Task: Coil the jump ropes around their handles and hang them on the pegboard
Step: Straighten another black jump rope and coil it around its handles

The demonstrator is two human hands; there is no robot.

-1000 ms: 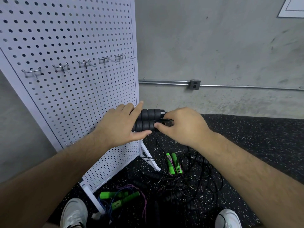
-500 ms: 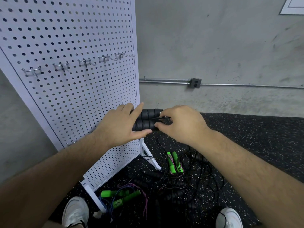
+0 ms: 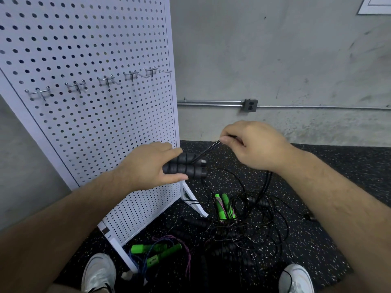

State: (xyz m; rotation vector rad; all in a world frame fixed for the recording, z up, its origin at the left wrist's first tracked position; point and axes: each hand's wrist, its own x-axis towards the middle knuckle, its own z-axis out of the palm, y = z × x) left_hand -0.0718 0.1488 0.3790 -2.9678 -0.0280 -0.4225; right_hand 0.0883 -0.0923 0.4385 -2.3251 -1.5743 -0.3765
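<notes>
My left hand grips a pair of black ribbed jump-rope handles side by side, held level in front of the white pegboard. My right hand pinches the black rope that runs up from the handles' right end. The rest of that rope hangs down below my right wrist to the floor. A row of metal hooks juts from the pegboard, all bare.
On the speckled black floor lie a tangle of black ropes, a coiled green-handled rope and two loose green handles with coloured cord. My white shoes stand at the bottom. A conduit with an outlet box runs along the concrete wall.
My right hand has lifted up and to the right away from the handles, drawing the black rope taut. My left hand still holds the handles in about the same place.
</notes>
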